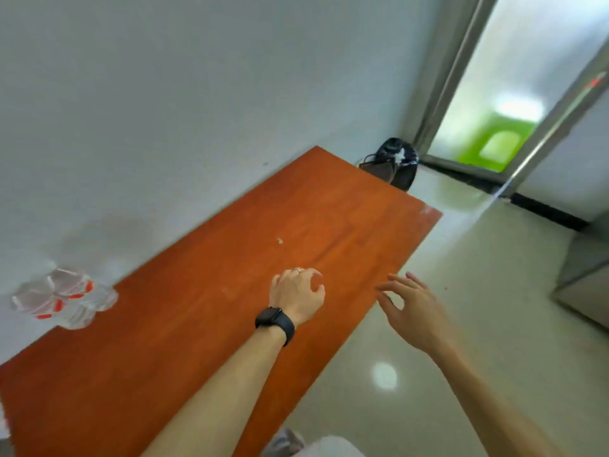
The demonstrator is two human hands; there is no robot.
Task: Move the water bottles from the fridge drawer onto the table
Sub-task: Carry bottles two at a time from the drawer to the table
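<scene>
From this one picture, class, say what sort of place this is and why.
Probably a plain office or break room: an orange wooden table against a bare white wall, a black-bagged bin beside a doorway, and a glossy floor.

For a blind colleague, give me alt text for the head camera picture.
Two empty hands are held out: the left hand, wearing a black watch, above an orange table, the right hand past its edge. Blurred water bottles sit at the table's left end by the wall; a black bin sits beyond the far end.
</scene>
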